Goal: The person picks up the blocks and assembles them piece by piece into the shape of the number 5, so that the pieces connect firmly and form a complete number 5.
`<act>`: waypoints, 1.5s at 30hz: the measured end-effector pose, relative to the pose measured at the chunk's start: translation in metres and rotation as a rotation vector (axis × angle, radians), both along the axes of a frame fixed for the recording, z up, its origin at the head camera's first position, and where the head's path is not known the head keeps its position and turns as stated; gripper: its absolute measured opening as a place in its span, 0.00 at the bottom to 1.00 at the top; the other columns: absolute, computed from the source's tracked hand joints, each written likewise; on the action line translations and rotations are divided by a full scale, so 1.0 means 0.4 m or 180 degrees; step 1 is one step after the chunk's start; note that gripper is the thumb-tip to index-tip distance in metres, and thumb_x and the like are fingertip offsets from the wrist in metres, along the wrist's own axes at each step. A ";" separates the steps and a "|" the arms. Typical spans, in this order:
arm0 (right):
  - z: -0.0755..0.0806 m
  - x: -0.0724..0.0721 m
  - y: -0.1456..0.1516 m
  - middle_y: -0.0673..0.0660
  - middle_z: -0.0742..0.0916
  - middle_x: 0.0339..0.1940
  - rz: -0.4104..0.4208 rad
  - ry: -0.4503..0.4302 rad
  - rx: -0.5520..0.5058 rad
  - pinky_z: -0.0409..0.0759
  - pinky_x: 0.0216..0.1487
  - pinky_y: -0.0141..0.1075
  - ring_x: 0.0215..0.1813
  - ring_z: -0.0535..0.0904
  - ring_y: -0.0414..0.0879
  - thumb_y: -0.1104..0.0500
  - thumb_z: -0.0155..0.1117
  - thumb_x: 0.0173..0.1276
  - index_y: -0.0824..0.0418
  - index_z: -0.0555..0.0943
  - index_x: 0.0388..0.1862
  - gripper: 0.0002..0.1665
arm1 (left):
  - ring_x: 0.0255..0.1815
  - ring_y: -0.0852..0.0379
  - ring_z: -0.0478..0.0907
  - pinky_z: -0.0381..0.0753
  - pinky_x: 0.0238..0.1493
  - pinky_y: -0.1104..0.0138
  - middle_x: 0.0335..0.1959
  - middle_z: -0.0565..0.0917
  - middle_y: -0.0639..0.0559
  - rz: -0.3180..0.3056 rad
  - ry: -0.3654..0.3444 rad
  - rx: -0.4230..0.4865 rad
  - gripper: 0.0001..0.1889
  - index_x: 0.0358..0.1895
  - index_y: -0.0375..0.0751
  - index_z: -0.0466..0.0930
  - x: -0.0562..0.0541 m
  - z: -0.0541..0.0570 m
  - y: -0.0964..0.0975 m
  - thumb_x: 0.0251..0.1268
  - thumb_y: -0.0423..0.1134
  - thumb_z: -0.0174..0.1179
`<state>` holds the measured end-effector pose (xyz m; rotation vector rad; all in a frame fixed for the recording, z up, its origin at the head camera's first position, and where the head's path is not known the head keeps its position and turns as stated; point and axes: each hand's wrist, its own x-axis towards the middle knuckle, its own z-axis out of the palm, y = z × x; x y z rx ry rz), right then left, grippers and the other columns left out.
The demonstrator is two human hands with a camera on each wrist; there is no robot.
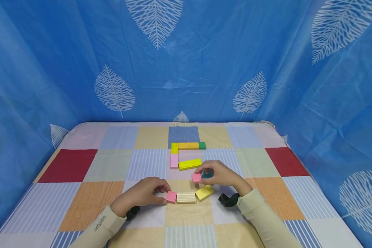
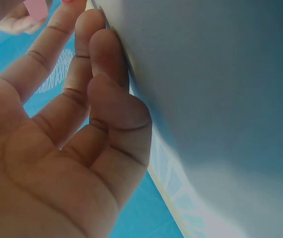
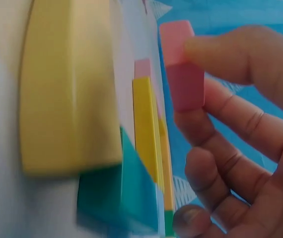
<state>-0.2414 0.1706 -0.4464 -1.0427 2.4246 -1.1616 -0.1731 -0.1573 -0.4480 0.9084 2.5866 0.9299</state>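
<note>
My left hand pinches a pink block at its left end, thumb at the near corner and index finger at the far edge. Its other fingers curl in the left wrist view. My right hand holds a second pink block between thumb and fingers, raised above the cloth. To the right of the left hand's block lie a ridged pale block and a slanted yellow block. Partly covered by the right hand, a teal block sits beyond the yellow one.
Farther back, a yellow block, an orange block and a green block form a corner with a light pink block. A grooved yellow block lies before them. Blue curtains surround the patchwork-covered table.
</note>
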 end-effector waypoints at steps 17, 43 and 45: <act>0.012 -0.006 -0.097 0.52 0.91 0.47 0.0027 0.0241 0.0396 0.79 0.49 0.36 0.44 0.78 0.44 0.67 0.77 0.66 0.63 0.92 0.50 0.13 | 0.39 0.64 0.73 0.76 0.44 0.65 0.37 0.80 0.62 0.0038 -0.0023 -0.0058 0.14 0.47 0.45 0.88 -0.014 0.010 0.000 0.62 0.38 0.80; 0.018 0.035 -0.069 0.56 0.91 0.49 -0.0037 0.0232 0.0212 0.80 0.46 0.36 0.40 0.77 0.41 0.64 0.74 0.73 0.63 0.90 0.51 0.10 | 0.40 0.64 0.73 0.78 0.47 0.63 0.37 0.80 0.63 0.0078 -0.0240 -0.0001 0.15 0.48 0.46 0.88 -0.001 0.005 -0.002 0.60 0.38 0.82; 0.010 0.044 -0.045 0.58 0.90 0.47 -0.0018 0.0143 -0.0092 0.79 0.43 0.35 0.39 0.76 0.40 0.66 0.72 0.74 0.65 0.89 0.52 0.10 | 0.39 0.64 0.73 0.78 0.47 0.63 0.37 0.80 0.63 0.0075 -0.0266 0.0012 0.15 0.48 0.46 0.88 0.001 0.003 -0.002 0.60 0.38 0.82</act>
